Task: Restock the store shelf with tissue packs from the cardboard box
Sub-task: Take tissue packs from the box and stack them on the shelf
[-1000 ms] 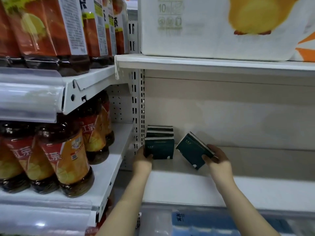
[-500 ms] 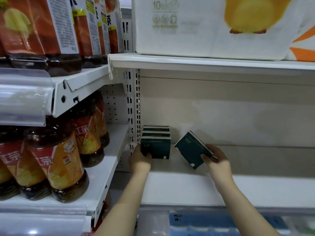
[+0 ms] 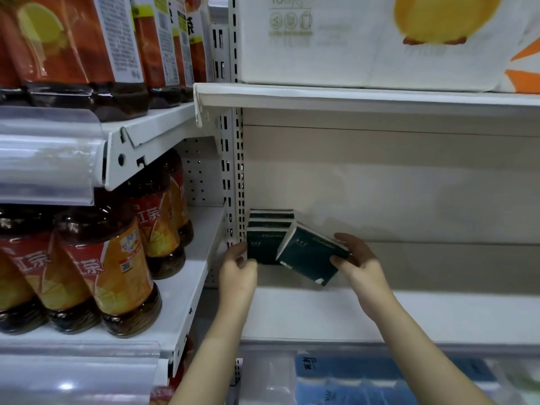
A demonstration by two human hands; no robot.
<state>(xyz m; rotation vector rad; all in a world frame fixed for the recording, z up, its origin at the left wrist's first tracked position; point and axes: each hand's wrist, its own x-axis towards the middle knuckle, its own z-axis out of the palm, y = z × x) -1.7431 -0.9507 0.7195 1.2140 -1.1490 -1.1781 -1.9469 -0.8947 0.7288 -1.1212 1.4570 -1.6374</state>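
Head view: white metal store shelf [image 3: 380, 311] with a beige back panel [image 3: 380, 185]. Amber tea bottles [image 3: 108, 264] fill the bay to the left, and a large white paper-goods pack [image 3: 350, 39] sits on the shelf above.

A row of dark green rectangular tissue packs [image 3: 263, 247] stands in the left rear corner, against the slotted upright. The left hand [image 3: 238, 270] rests at the left edge of the front pack. Blur hides whether it pinches the pack or only steadies it.

The right hand [image 3: 362, 264] grips a tilted dark green tissue pack [image 3: 306, 261], thumb on the near face and fingers over the far edge. One corner overlaps the row.

Handling, as judged: the pack is light, soft and compressible, with slick film wrap. Grip across opposite broad faces near an end. Squeeze moderately.
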